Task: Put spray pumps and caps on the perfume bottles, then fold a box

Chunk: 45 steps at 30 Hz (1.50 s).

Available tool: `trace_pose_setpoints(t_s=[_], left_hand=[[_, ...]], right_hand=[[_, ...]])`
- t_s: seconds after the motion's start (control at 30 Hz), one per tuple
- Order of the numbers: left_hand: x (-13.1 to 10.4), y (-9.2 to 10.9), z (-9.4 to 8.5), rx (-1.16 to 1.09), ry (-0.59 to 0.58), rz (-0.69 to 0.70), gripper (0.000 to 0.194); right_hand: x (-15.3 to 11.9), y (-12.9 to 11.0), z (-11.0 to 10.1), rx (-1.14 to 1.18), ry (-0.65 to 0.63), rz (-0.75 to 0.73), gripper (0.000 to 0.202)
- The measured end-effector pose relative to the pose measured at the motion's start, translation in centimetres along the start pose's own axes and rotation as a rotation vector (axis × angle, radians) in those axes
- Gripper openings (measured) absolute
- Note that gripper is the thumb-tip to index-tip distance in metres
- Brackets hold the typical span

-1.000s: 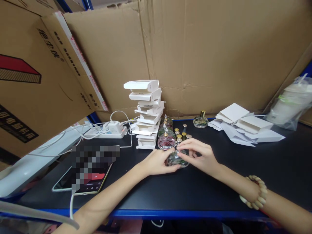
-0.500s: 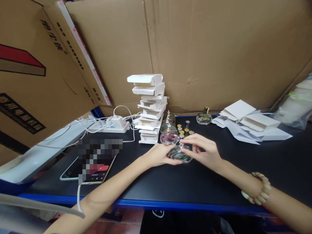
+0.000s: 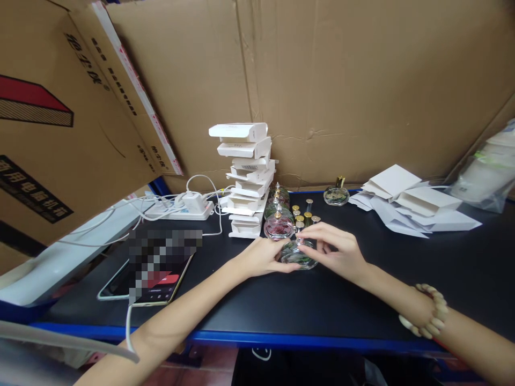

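A flat oval glass perfume bottle [image 3: 298, 257] stands upright on the black table. My left hand [image 3: 263, 256] is closed around its left side, thumb along the front. From the right, my right hand [image 3: 338, 251] pinches the small spray top [image 3: 300, 241] at the bottle's neck; the fingers partly hide it. Just behind the bottle is a pinkish perfume bottle [image 3: 278, 228], first of a row of uncapped bottles running back. Several gold and silver caps [image 3: 308, 215] stand to the right of that row. Farther back, a perfume bottle with a gold cap [image 3: 337, 195] stands apart.
Open white boxes [image 3: 246, 225] are stacked left of the bottle row. White folded card pieces [image 3: 402, 201] lie at the back right, near a plastic bag [image 3: 485, 177]. A power strip [image 3: 193, 208], cables and a phone [image 3: 161, 292] occupy the left. Cardboard [image 3: 362, 91] walls the back.
Both hands keep the same hold on the perfume bottle, with almost no movement. The whole view has shifted very slightly.
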<state>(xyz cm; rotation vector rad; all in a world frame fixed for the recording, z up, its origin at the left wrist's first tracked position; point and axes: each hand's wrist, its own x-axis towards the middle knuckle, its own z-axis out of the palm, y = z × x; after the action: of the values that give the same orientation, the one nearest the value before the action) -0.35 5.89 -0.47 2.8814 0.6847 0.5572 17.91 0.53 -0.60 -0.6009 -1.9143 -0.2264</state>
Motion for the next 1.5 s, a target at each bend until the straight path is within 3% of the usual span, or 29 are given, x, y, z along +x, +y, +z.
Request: trace_pose_setpoints(t_s=[0.57,0.73,0.9,1.0,1.1,1.17,1.27,1.37,1.5], left_hand=[[0.0,-0.1,0.1,-0.018,0.020,0.015,0.036],[0.0,-0.2,0.2,-0.006,0.010,0.001,0.036],[0.0,-0.1,0.1,0.037,-0.008,-0.019,0.041],[0.0,-0.1,0.1,0.069,-0.018,-0.022,0.043],[-0.1,0.0,0.1,0.106,-0.012,-0.014,0.045],[-0.1,0.1,0.1,0.128,-0.006,-0.008,0.044],[-0.1,0.0,0.2,0.149,0.001,0.001,0.039],[-0.1,0.0,0.3,0.154,0.011,0.011,0.036],[-0.2,0.1,0.4,0.151,0.078,0.018,0.039]], right_hand=[[0.0,0.0,0.1,0.004,0.014,-0.004,0.010],[0.1,0.2,-0.2,0.104,0.002,0.205,0.016],[0.4,1.8,-1.4,-0.192,-0.020,0.399,0.015],[0.1,3.0,-2.0,-0.376,-0.142,0.445,0.023],[-0.2,3.8,-2.0,-0.420,-0.221,0.446,0.020],[-0.3,4.0,-1.9,-0.416,-0.186,0.434,0.014],[0.0,3.6,-1.6,-0.309,-0.029,0.429,0.013],[0.5,2.4,-1.3,-0.094,0.125,0.422,0.017],[0.8,0.5,-0.9,0.026,0.216,0.311,0.015]])
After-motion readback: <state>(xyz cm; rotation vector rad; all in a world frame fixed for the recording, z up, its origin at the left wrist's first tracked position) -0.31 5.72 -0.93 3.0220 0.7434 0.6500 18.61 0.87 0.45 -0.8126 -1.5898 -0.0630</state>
